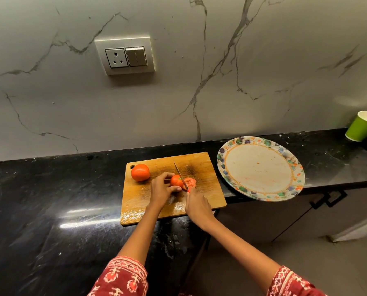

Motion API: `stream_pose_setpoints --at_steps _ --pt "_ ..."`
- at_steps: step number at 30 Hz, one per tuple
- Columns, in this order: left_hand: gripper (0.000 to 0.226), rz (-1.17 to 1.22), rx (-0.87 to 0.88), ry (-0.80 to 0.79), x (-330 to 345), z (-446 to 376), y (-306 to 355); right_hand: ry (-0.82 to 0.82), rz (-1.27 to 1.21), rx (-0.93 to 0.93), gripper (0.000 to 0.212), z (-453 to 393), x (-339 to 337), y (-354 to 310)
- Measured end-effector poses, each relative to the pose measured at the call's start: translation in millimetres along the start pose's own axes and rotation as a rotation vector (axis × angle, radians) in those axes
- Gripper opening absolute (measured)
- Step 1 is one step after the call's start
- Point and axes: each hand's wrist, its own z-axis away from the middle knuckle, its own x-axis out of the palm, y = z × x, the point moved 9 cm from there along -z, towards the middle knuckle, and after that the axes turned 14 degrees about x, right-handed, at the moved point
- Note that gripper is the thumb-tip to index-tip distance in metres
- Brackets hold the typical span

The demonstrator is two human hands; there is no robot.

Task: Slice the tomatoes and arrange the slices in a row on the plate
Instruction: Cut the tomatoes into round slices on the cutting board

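Observation:
On the wooden cutting board (199, 163) lies a tomato (175, 181) that my left hand (162, 189) grips from the left. My right hand (197, 207) holds a knife (180, 175) with a red handle; its blade stands in the tomato. A cut slice (190, 183) lies to the right of the blade. A whole tomato (140, 172) rests at the board's far left corner. The round plate (261, 168) with a patterned rim sits to the right of the board, with no slices on it.
The board and plate lie on a black stone counter (50, 199); the plate overhangs the counter's front edge. A green paper cup (362, 126) stands at the far right. A marble wall with a socket and switch plate (125, 55) rises behind.

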Motion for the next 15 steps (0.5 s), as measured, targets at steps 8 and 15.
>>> stream_pose_setpoints --at_steps 8,15 --pt "0.041 0.004 0.006 -0.006 0.4 -1.4 -0.7 0.001 -0.008 0.008 0.034 1.9 -2.8 3.4" --pt "0.043 0.019 -0.003 -0.005 0.2 -1.1 -5.6 0.003 -0.013 0.016 0.036 1.6 -0.7 2.4"
